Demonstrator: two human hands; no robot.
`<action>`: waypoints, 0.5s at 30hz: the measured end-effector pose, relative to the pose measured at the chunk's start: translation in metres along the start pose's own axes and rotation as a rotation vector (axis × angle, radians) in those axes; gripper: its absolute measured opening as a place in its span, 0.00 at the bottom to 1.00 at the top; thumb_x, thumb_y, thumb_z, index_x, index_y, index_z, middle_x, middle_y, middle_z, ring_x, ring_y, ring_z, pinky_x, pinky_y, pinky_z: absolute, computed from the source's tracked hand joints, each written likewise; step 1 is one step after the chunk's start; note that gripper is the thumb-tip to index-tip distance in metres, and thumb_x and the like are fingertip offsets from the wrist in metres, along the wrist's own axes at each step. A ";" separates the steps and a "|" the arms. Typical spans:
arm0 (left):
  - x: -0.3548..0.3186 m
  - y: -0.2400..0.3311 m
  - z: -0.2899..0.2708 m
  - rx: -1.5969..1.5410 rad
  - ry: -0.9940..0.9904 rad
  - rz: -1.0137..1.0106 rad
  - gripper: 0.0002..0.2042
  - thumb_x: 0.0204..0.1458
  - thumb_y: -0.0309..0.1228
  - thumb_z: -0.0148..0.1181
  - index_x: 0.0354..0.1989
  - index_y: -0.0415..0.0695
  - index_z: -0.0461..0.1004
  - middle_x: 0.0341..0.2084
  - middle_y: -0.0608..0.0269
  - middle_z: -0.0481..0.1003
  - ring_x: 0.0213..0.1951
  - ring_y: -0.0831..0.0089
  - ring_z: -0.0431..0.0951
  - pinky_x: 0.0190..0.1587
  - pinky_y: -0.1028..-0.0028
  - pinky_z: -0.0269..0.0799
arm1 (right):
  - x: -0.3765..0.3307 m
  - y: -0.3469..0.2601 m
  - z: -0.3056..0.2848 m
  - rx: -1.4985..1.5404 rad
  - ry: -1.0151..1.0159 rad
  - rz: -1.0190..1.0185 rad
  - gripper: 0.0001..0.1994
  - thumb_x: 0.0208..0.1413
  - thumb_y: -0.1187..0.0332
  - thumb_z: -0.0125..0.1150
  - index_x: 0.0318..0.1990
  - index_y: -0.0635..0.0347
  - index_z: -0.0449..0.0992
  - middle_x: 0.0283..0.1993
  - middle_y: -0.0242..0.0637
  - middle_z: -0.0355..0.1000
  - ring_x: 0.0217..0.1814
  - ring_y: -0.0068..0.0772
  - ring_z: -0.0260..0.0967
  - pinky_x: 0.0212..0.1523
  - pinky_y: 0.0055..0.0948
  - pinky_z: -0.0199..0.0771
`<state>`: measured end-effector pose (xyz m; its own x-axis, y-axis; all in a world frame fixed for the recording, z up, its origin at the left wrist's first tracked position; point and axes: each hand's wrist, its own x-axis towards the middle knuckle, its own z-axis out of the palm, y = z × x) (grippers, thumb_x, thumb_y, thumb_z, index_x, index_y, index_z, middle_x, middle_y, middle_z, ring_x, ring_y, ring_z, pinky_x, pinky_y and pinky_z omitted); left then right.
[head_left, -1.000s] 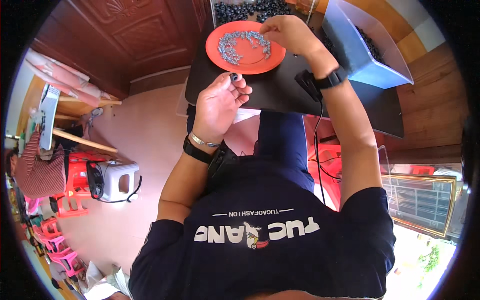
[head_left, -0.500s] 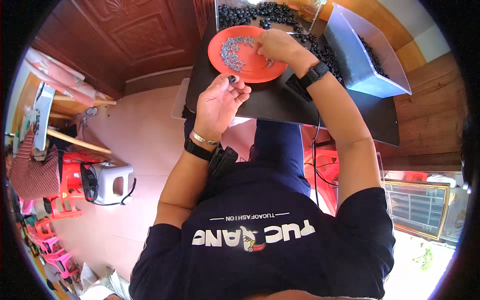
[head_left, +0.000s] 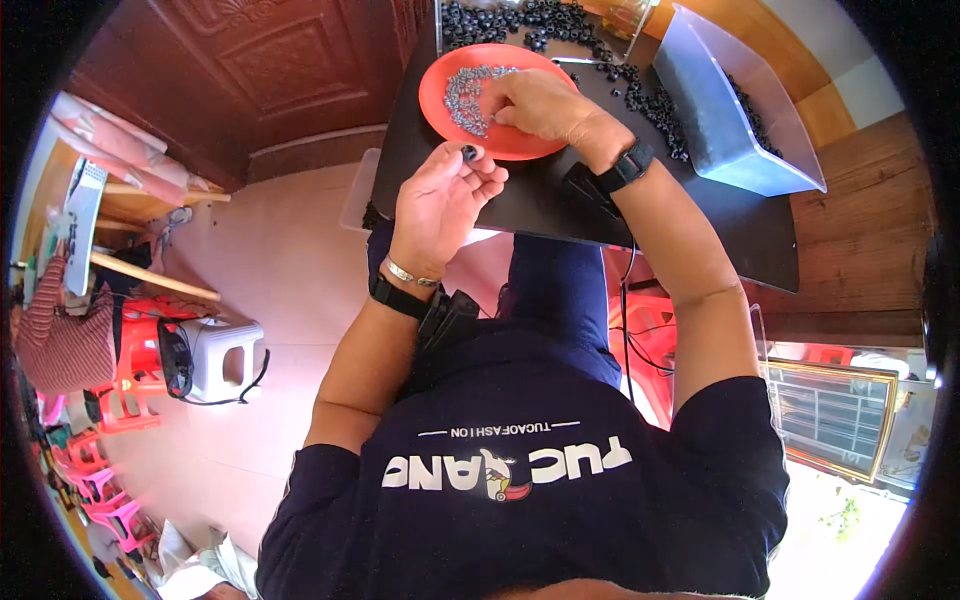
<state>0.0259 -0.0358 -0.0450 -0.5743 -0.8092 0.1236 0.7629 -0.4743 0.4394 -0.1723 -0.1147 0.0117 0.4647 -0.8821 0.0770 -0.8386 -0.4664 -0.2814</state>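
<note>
My left hand (head_left: pixel 447 200) is palm up just off the near rim of an orange-red plate (head_left: pixel 525 147). Between its thumb and index finger it pinches a small black knob-like part (head_left: pixel 469 153); the other fingers curl loosely. Over the plate, my right hand (head_left: pixel 545 105) reaches down with thumb and fingertips together beside a scatter of small silvery metal pieces (head_left: pixel 463 97). Whatever those fingertips hold is too small to make out.
The plate rests on a dark table (head_left: pixel 690 215). Behind it a clear box (head_left: pixel 438 35) contains many black parts, and more black parts (head_left: pixel 650 105) lie loose near a translucent bin (head_left: pixel 720 120). A person in a striped sleeve (head_left: pixel 70 340) sits at far left by a white stool (head_left: pixel 225 360).
My right hand has moved left across the plate, closer to the metal pieces. My left hand has shifted only slightly and still pinches the black part.
</note>
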 end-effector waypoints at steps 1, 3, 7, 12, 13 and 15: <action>-0.001 0.000 -0.001 0.001 0.001 0.000 0.08 0.59 0.32 0.47 0.39 0.41 0.70 0.35 0.58 0.73 0.43 0.61 0.74 0.50 0.65 0.67 | -0.003 0.000 -0.003 0.042 0.007 0.000 0.08 0.45 0.67 0.59 0.33 0.55 0.78 0.34 0.41 0.76 0.39 0.44 0.73 0.41 0.39 0.71; -0.002 0.001 -0.002 -0.006 -0.014 0.005 0.08 0.59 0.32 0.47 0.40 0.41 0.70 0.34 0.58 0.73 0.43 0.61 0.74 0.50 0.65 0.67 | -0.010 -0.004 -0.011 0.083 0.014 -0.004 0.08 0.44 0.68 0.59 0.34 0.55 0.78 0.34 0.41 0.76 0.39 0.43 0.73 0.41 0.38 0.71; -0.001 0.000 -0.002 0.011 -0.012 0.018 0.08 0.59 0.32 0.47 0.40 0.41 0.70 0.34 0.59 0.73 0.43 0.61 0.74 0.50 0.64 0.67 | -0.021 -0.005 -0.019 0.426 0.021 0.053 0.08 0.47 0.72 0.60 0.36 0.60 0.77 0.32 0.34 0.74 0.35 0.28 0.70 0.37 0.28 0.70; 0.000 -0.002 -0.001 0.019 -0.014 0.024 0.08 0.59 0.32 0.47 0.40 0.42 0.70 0.35 0.60 0.73 0.43 0.61 0.74 0.51 0.64 0.67 | -0.023 -0.001 -0.016 0.531 0.049 0.073 0.08 0.48 0.73 0.62 0.37 0.65 0.75 0.31 0.28 0.73 0.32 0.19 0.67 0.33 0.21 0.70; 0.000 -0.001 -0.002 0.020 -0.013 0.023 0.08 0.59 0.32 0.47 0.40 0.42 0.70 0.35 0.60 0.73 0.43 0.61 0.74 0.51 0.64 0.67 | -0.023 -0.001 -0.015 0.539 0.044 0.109 0.09 0.47 0.72 0.62 0.38 0.62 0.77 0.33 0.33 0.74 0.35 0.24 0.69 0.39 0.25 0.70; 0.000 -0.001 -0.003 0.051 -0.019 0.018 0.08 0.60 0.32 0.46 0.40 0.42 0.70 0.35 0.60 0.73 0.43 0.61 0.74 0.51 0.64 0.67 | -0.023 0.001 -0.013 0.547 0.041 0.146 0.11 0.45 0.71 0.62 0.38 0.59 0.79 0.34 0.37 0.75 0.39 0.29 0.71 0.44 0.29 0.70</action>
<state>0.0258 -0.0362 -0.0479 -0.5666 -0.8104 0.1490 0.7573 -0.4409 0.4818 -0.1872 -0.0956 0.0217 0.3348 -0.9417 0.0340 -0.6187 -0.2469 -0.7458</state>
